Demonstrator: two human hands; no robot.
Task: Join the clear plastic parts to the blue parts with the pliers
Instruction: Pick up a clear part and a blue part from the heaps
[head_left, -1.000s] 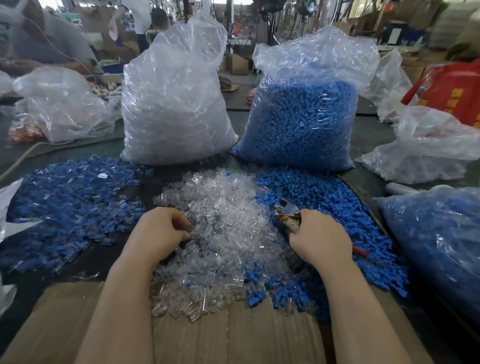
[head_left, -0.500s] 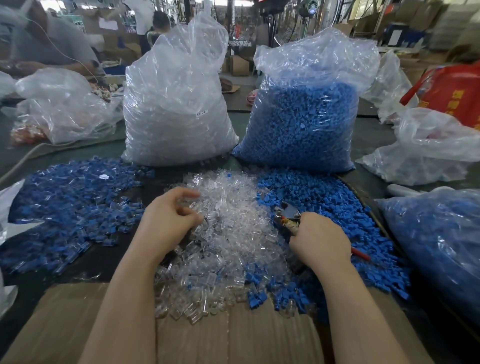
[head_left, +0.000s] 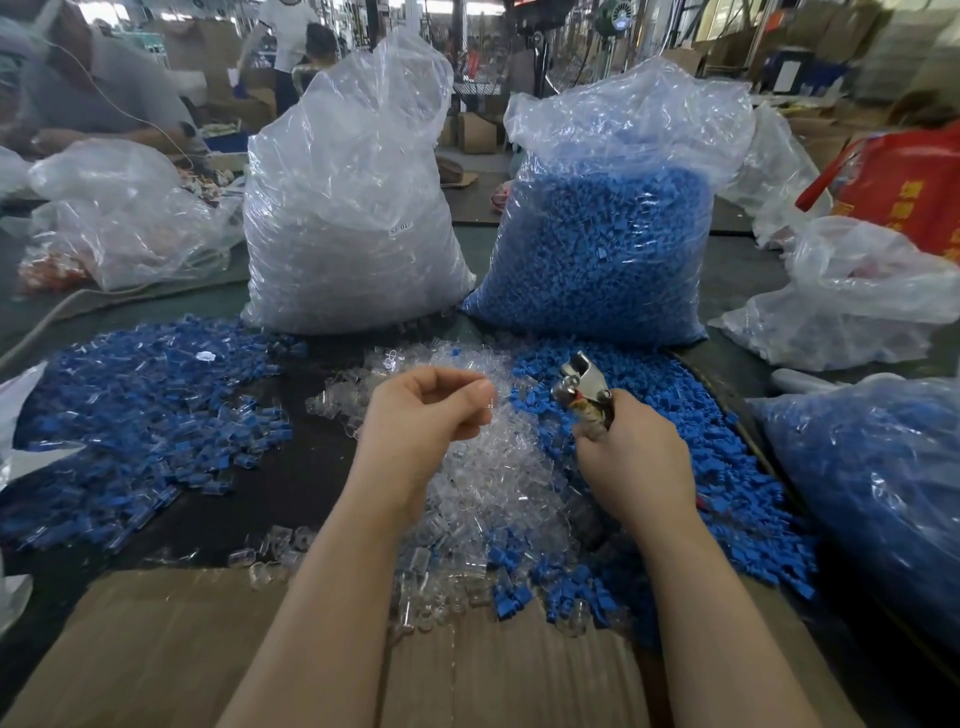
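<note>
Clenching the pliers (head_left: 582, 387), the right grip (head_left: 631, 457) sits beside the loosely curled left grip (head_left: 423, 421).

You see an evenly lit scene; daylight enters from bright windows at the far back. Glare streaks the clear bags (head_left: 358, 208). Edges bow from wide-angle distortion. The background and outer margins are blurred; shadows are soft.

clear parts heap (head_left: 483, 483) centre | blue parts heap (head_left: 691, 415) right | two sacks (head_left: 353, 218) behind | cardboard (head_left: 171, 649) front
</note>
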